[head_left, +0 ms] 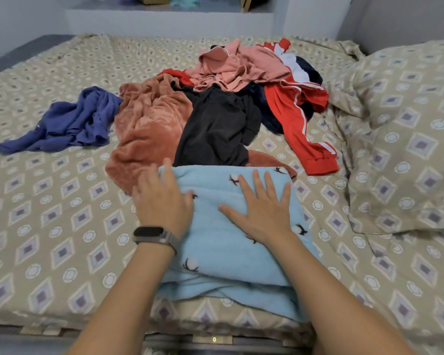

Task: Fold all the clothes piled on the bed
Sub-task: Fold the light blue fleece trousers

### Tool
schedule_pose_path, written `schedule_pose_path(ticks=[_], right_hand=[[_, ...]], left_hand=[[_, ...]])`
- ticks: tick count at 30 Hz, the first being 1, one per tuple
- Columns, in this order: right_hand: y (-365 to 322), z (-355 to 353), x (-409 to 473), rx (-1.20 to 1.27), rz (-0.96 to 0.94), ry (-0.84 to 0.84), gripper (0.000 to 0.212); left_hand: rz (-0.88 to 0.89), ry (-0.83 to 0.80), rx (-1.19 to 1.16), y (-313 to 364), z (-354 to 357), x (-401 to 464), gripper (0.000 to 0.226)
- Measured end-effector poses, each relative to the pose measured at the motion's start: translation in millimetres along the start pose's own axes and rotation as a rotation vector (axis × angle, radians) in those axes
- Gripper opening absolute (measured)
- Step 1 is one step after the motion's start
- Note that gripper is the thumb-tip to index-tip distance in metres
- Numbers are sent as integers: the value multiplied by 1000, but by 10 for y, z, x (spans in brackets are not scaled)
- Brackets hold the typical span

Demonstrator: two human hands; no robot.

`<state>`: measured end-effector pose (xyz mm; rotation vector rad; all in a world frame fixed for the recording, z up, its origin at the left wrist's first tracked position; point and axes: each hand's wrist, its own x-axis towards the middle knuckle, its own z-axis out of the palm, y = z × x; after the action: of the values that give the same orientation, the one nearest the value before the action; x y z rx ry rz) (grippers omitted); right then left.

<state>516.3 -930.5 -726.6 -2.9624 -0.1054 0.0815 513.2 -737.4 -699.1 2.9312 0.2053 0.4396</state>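
On the bed (49, 201), under a patterned sheet, the unfolded pile (215, 98) of rust, black, pink and red clothes lies mid-mattress, a blue garment (69, 124) just left of it. Nearest, a folded light-blue fleece (228, 239) with small dark motifs runs lengthwise away from the person. Left hand (162, 201) and right hand (262, 208) press it flat, fingers spread.

A wide bed (49, 226) fills most of the view, covered with a beige sheet with a diamond and circle pattern. A pillow (408, 139) in the same fabric lies on the right side. Behind the bed are pale walls (23, 16) and a white ledge (164, 19) holding some blurred objects.
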Motion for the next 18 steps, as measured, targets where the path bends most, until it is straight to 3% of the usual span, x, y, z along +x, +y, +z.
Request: schedule_pose_path(ticks=[1,3,6,8,14,18], right_hand=[[6,-47,-12,53,-36,-1,98],[9,-163,-82,198,-112,44,92],[35,-213,-309,151,-176,50,93],[101,-180,-466,39,-190,-109,108],[474,-266,-597,117,-57,-357,140],[535,-253,-715,148,-53,-391,154]], left_hand=[[129,1,47,27,-4,-122,72],[247,-179,124,35,2,-349,80],[147,-466,116,-123,38,-454,104],[135,-559,62,-230,29,-450,126],[146,-722,-49,-429,-1,-448,149],[160,-699,-50,-488,-5,-498,153]])
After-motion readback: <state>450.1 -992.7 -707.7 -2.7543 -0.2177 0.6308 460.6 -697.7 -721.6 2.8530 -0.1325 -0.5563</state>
